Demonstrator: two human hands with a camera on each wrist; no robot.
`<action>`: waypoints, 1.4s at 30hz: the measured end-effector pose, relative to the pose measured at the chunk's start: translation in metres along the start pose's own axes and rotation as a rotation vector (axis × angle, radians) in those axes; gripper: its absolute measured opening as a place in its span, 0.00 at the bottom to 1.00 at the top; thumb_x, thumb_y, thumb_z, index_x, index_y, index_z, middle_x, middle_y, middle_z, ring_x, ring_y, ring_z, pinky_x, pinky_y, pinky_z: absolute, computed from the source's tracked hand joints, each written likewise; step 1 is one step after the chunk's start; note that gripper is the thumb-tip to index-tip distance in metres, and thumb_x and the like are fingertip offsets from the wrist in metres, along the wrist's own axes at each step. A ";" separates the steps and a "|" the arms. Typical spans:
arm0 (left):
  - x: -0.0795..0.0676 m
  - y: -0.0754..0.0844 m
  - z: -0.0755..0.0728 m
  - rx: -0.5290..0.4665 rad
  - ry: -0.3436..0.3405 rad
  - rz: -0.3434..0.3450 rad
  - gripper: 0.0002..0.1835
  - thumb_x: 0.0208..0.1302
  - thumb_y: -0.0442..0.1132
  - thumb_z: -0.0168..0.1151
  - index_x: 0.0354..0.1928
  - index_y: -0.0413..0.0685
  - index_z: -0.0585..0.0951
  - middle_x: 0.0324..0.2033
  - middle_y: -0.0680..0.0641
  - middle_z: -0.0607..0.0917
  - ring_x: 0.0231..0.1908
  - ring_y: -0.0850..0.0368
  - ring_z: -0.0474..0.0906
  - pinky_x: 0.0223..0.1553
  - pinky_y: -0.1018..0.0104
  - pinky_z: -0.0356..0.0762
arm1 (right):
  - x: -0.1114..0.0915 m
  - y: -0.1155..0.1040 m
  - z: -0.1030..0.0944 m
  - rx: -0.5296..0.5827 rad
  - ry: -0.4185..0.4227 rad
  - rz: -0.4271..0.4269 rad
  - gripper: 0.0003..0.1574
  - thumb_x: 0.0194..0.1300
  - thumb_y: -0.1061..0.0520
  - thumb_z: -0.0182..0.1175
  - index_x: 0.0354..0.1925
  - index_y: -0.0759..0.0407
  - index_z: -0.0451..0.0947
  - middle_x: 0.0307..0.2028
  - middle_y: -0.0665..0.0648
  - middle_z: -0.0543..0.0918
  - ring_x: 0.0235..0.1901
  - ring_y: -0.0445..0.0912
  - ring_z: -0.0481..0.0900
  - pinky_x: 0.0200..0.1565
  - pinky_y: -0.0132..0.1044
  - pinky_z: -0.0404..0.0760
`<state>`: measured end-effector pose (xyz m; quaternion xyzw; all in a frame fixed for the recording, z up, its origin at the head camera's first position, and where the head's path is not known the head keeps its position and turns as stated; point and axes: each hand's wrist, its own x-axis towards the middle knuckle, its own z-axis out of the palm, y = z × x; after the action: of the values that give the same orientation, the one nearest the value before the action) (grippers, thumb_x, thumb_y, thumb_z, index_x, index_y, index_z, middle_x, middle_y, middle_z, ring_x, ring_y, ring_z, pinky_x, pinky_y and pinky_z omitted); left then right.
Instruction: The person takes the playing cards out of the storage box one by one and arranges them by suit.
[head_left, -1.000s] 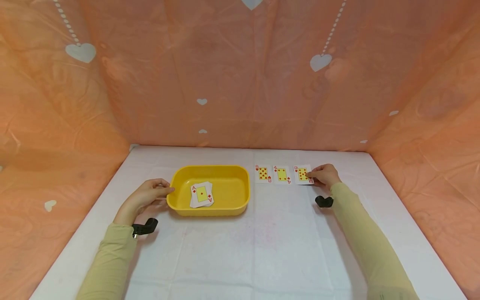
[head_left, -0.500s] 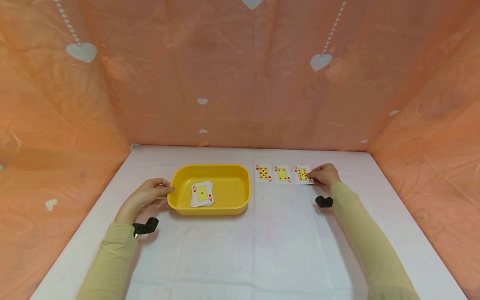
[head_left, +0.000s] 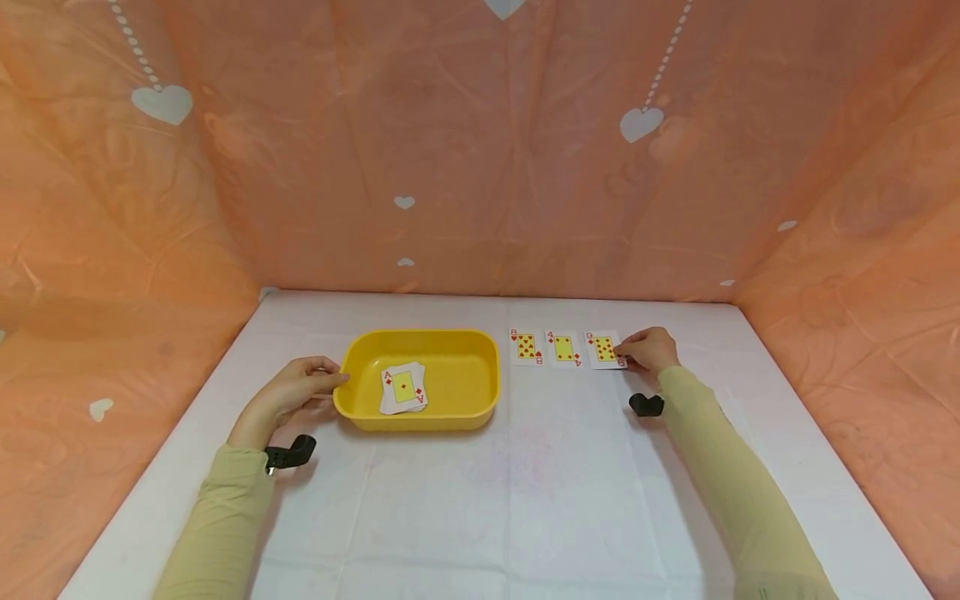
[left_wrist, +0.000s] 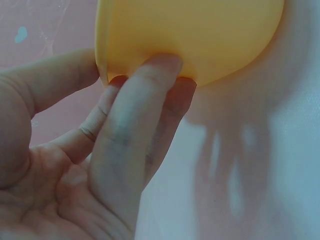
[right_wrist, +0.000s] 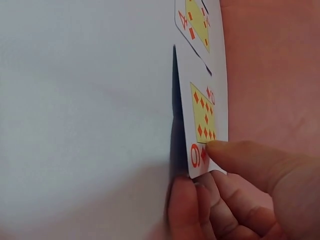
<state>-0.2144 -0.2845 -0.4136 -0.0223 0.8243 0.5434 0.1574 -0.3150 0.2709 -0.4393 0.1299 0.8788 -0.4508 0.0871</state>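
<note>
My left hand point(head_left: 296, 392) grips the left end of a yellow plastic tray point(head_left: 450, 421). In the left wrist view, the thumb meets the tray's rim while other fingers point(left_wrist: 125, 125) lie against its outer wall. Inside the tray is a small stack of playing cards point(head_left: 403, 388), an ace of diamonds on top. My right hand point(head_left: 652, 350) pinches the right edge of a nine of diamonds point(head_left: 602, 348), thumb on its face and fingers beneath. The right wrist view shows that card point(right_wrist: 202, 115) with its near edge raised off the table.
Left of the nine, a four of diamonds point(head_left: 563, 349) and an eight of hearts point(head_left: 527, 347) lie face up in a row, right of the tray. White cloth point(head_left: 480, 517) covers the table. Orange curtains point(head_left: 465, 150) with white hearts enclose the back and both sides.
</note>
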 end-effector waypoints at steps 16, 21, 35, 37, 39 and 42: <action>0.000 0.000 -0.001 0.004 -0.003 -0.013 0.21 0.67 0.45 0.60 0.48 0.32 0.70 0.40 0.41 0.80 0.36 0.55 0.81 0.38 0.61 0.81 | -0.010 -0.005 -0.003 0.080 -0.025 0.014 0.21 0.64 0.61 0.58 0.52 0.73 0.74 0.32 0.57 0.79 0.25 0.40 0.76 0.30 0.31 0.81; 0.001 0.000 -0.001 0.004 -0.005 -0.014 0.21 0.67 0.44 0.60 0.48 0.32 0.70 0.41 0.40 0.80 0.37 0.55 0.81 0.38 0.61 0.81 | -0.016 -0.009 -0.010 0.125 -0.065 -0.058 0.25 0.68 0.58 0.54 0.56 0.76 0.70 0.38 0.63 0.82 0.30 0.42 0.79 0.36 0.35 0.82; 0.002 -0.002 -0.003 0.018 0.004 -0.029 0.21 0.67 0.45 0.60 0.49 0.32 0.71 0.41 0.40 0.80 0.37 0.53 0.82 0.40 0.61 0.80 | -0.029 -0.031 -0.032 0.210 -0.313 -0.190 0.33 0.75 0.52 0.45 0.65 0.76 0.57 0.61 0.76 0.67 0.60 0.63 0.68 0.58 0.47 0.71; 0.002 -0.001 -0.003 0.018 0.002 -0.030 0.21 0.67 0.45 0.60 0.49 0.32 0.71 0.41 0.40 0.80 0.37 0.53 0.82 0.40 0.61 0.80 | -0.031 -0.035 -0.033 0.230 -0.322 -0.205 0.31 0.74 0.53 0.46 0.64 0.75 0.58 0.61 0.76 0.67 0.60 0.63 0.68 0.57 0.46 0.72; 0.002 -0.001 -0.002 0.017 0.002 -0.031 0.21 0.67 0.45 0.60 0.48 0.33 0.71 0.40 0.40 0.81 0.37 0.53 0.82 0.41 0.61 0.80 | -0.033 -0.040 -0.034 0.245 -0.332 -0.228 0.30 0.74 0.53 0.46 0.64 0.74 0.59 0.61 0.75 0.67 0.60 0.64 0.68 0.56 0.46 0.73; 0.002 -0.001 -0.003 0.022 0.000 -0.027 0.20 0.68 0.44 0.59 0.48 0.32 0.71 0.41 0.40 0.80 0.38 0.53 0.81 0.41 0.61 0.80 | -0.037 -0.047 -0.033 0.264 -0.350 -0.260 0.29 0.74 0.53 0.47 0.64 0.72 0.60 0.62 0.75 0.66 0.60 0.63 0.68 0.56 0.46 0.73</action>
<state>-0.2164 -0.2868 -0.4137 -0.0316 0.8298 0.5321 0.1650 -0.2955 0.2661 -0.3735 -0.0541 0.7933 -0.5846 0.1613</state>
